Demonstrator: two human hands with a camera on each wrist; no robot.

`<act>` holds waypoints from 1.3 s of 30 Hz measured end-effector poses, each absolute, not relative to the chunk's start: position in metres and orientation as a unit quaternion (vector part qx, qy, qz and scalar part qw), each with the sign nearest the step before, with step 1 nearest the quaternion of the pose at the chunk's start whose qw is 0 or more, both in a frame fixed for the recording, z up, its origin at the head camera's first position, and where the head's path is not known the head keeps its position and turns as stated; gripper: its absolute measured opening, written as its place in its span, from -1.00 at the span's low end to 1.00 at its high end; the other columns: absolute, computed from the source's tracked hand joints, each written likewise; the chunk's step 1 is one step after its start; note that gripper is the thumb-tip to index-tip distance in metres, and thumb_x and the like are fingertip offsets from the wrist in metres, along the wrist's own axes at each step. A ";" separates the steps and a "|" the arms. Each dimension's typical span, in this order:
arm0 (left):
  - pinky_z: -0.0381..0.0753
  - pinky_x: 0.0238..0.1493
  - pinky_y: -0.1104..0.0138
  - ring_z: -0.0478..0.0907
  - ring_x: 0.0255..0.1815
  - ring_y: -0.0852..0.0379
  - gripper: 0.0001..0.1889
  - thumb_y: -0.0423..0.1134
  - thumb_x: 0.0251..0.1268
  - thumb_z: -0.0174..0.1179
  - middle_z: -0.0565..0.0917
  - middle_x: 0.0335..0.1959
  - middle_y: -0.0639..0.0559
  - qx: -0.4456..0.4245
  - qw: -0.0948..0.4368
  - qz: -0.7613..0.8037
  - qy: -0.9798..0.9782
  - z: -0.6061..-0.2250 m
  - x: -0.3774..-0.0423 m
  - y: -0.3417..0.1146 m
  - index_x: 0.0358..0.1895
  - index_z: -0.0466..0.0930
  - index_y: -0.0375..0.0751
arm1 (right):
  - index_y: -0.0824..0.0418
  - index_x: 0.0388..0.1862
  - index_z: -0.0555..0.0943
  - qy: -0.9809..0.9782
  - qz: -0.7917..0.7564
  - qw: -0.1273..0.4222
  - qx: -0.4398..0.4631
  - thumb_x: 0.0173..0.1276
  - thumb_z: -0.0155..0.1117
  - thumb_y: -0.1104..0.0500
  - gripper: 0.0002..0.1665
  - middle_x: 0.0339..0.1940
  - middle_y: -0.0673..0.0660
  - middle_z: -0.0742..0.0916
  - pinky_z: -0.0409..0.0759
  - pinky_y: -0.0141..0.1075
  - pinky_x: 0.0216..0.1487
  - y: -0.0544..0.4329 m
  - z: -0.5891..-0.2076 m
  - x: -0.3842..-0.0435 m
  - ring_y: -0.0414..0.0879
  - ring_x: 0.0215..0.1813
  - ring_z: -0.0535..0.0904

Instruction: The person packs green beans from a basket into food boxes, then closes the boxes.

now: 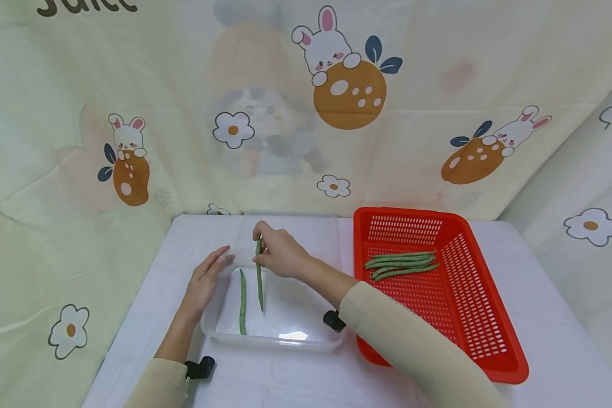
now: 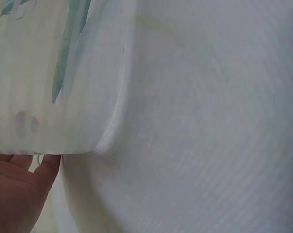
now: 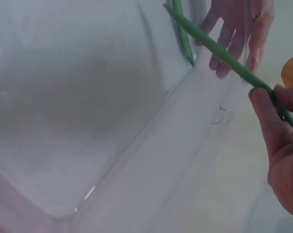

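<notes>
My right hand point(image 1: 284, 253) pinches a green bean point(image 1: 259, 277) near its upper end, above a clear plastic box point(image 1: 306, 341). The bean's free end slants down over the box, as the right wrist view also shows. Another green bean point(image 1: 242, 303) lies in the box along its left side. With fingers extended, my left hand point(image 1: 207, 279) rests against the left wall of the box. In the left wrist view its fingertips point(image 2: 50, 165) are right at the box's outer side. Several green beans point(image 1: 403, 264) lie together in a red basket point(image 1: 494, 317) on the right.
A white cloth covers the table point(image 1: 255, 379). The red basket stands close beside the box, under my right forearm. Behind the table hangs a printed curtain point(image 1: 408, 141) with rabbits and flowers. Black wrist cameras sit at both sleeves.
</notes>
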State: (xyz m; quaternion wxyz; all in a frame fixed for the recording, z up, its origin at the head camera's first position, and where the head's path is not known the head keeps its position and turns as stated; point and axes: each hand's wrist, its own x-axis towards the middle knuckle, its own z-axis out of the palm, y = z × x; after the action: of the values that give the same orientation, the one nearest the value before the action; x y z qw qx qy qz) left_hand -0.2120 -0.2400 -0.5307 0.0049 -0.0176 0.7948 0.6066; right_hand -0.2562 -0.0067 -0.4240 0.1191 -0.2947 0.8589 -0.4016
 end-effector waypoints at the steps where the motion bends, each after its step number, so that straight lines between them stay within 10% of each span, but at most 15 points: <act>1: 0.06 0.64 -0.19 0.37 0.57 -0.15 -0.46 0.08 0.73 -0.14 0.54 0.46 -0.17 -0.017 0.005 0.607 0.794 -0.531 -0.212 -0.240 0.57 0.33 -0.06 | 0.20 0.11 0.43 0.859 -0.406 0.127 -0.286 0.41 0.43 0.30 -0.58 -0.24 0.10 0.78 0.62 -0.36 -0.26 -0.008 -0.424 -0.256 -0.18 -0.29 0.72; 29: 0.08 0.65 -0.16 0.38 0.57 -0.13 -0.48 0.05 0.73 -0.14 0.55 0.46 -0.15 -0.017 0.002 0.611 0.792 -0.529 -0.211 -0.239 0.57 0.33 -0.04 | 0.37 0.03 0.43 0.825 -0.450 0.259 -0.224 0.39 0.37 0.44 -0.65 -0.37 0.23 0.75 0.80 -0.25 -0.21 -0.025 -0.446 -0.243 0.18 -0.20 0.83; 39: 0.06 0.65 -0.17 0.38 0.57 -0.13 -0.47 0.05 0.73 -0.12 0.55 0.45 -0.16 -0.016 0.005 0.614 0.789 -0.529 -0.211 -0.239 0.57 0.33 -0.06 | 0.29 0.09 0.45 0.877 -0.325 0.221 -0.277 0.46 0.37 0.30 -0.66 -0.36 0.05 0.73 0.52 -0.42 -0.36 -0.022 -0.448 -0.240 -0.20 -0.39 0.59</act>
State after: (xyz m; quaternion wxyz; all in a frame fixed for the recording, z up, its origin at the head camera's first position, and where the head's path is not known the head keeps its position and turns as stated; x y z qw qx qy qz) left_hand -0.2107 -0.2394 -0.5291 0.0048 -0.0158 0.7888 0.6144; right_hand -0.2396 -0.0219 -0.4480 0.2214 -0.2771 0.8767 -0.3249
